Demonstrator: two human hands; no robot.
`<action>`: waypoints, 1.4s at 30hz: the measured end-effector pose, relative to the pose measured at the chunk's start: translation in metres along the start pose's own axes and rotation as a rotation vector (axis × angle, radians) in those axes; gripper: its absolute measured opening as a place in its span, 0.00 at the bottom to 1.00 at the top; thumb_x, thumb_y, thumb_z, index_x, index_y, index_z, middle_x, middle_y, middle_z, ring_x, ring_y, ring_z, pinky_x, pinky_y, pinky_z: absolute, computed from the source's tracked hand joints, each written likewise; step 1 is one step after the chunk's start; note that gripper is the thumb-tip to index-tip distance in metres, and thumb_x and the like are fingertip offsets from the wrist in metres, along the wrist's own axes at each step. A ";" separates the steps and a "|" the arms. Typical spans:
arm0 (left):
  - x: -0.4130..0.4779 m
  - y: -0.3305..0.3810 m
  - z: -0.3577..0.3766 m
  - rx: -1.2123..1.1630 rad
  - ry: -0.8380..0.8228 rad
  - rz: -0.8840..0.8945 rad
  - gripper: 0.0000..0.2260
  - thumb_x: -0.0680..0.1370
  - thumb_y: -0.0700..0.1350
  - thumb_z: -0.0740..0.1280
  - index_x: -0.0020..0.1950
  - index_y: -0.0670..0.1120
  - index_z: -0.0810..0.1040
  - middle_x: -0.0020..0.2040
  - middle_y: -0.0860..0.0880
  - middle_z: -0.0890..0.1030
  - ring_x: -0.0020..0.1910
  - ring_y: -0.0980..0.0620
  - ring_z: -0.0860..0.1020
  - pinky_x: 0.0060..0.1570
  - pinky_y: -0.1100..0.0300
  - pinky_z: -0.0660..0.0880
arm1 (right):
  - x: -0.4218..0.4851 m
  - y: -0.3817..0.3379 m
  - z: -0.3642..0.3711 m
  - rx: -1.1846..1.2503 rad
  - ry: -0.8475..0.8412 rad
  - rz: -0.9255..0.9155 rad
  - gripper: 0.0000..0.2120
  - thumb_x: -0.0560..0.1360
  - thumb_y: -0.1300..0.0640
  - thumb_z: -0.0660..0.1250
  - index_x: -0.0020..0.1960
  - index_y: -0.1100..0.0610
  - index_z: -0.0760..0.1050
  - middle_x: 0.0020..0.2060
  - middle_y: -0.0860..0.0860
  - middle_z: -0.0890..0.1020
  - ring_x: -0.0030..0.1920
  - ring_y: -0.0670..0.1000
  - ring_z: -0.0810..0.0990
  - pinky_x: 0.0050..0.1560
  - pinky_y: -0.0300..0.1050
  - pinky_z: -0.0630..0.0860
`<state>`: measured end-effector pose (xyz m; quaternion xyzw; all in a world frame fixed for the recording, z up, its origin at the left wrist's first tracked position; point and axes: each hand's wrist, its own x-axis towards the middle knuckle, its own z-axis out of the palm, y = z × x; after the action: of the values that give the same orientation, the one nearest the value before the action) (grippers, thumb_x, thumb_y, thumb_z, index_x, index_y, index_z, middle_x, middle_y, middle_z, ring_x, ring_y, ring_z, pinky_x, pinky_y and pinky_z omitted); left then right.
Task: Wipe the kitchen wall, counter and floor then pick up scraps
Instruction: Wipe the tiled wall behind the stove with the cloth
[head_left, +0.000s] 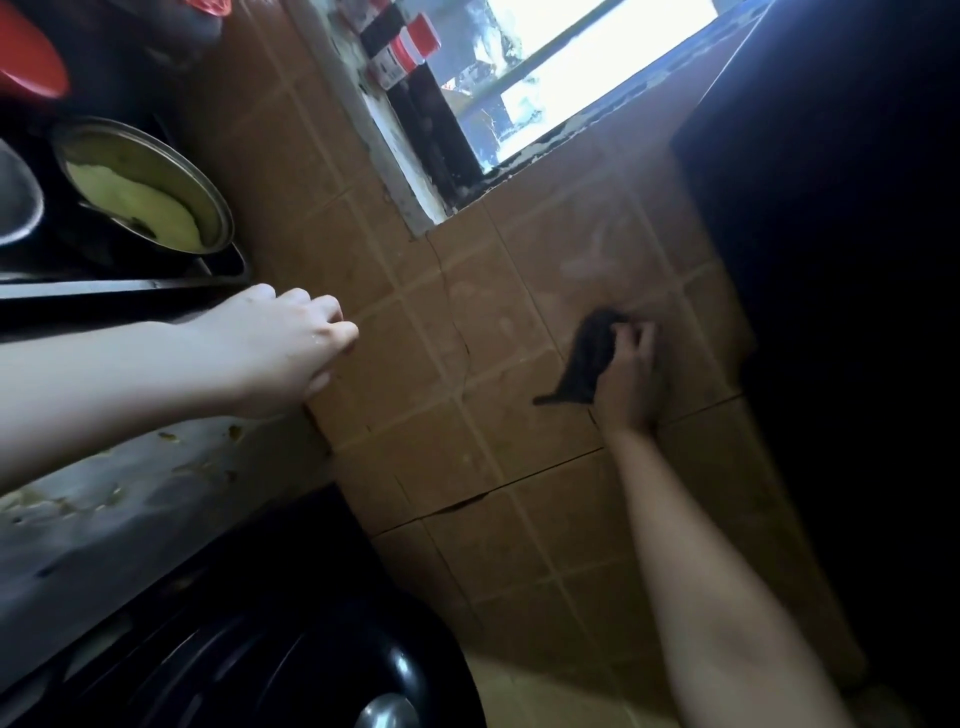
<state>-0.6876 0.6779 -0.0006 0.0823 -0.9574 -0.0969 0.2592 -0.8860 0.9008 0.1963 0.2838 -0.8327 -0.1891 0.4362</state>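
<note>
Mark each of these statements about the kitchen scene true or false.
1. The right hand presses a dark cloth against the tiled wall. True.
2. The left hand holds a sponge. False: it holds nothing visible.
3. The pot is empty. False: it has pale yellowish contents.
4. Scraps lie on the counter. True.
5. Red-capped containers stand beside the window. True.

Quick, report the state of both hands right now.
Left hand: fingers curled, nothing visible in it, thumb against the counter.
Right hand: grips a dark cloth, pressing it to the tiled wall.
</note>
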 end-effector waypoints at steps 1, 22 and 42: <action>0.001 -0.001 0.002 -0.004 -0.014 -0.009 0.13 0.80 0.52 0.53 0.63 0.55 0.68 0.63 0.54 0.70 0.57 0.52 0.74 0.47 0.59 0.70 | -0.014 -0.008 0.008 0.003 -0.052 -0.085 0.12 0.74 0.68 0.62 0.57 0.63 0.75 0.58 0.64 0.74 0.56 0.65 0.74 0.49 0.57 0.74; -0.017 -0.007 0.005 -0.002 -0.014 -0.026 0.14 0.81 0.56 0.50 0.61 0.55 0.69 0.63 0.53 0.71 0.58 0.51 0.74 0.50 0.57 0.71 | -0.023 -0.004 0.017 -0.090 -0.061 -0.101 0.26 0.74 0.60 0.63 0.71 0.62 0.64 0.67 0.61 0.70 0.61 0.62 0.71 0.58 0.57 0.67; -0.033 0.006 0.023 0.039 -0.120 0.008 0.14 0.81 0.55 0.51 0.62 0.51 0.67 0.62 0.50 0.71 0.58 0.49 0.74 0.49 0.57 0.70 | -0.131 -0.028 0.076 -0.287 -0.472 -0.591 0.31 0.70 0.56 0.70 0.71 0.53 0.66 0.59 0.55 0.76 0.53 0.55 0.76 0.50 0.51 0.72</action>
<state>-0.6716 0.6940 -0.0341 0.0774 -0.9733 -0.0819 0.2000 -0.8807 0.9685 0.0577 0.3959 -0.7578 -0.4806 0.1949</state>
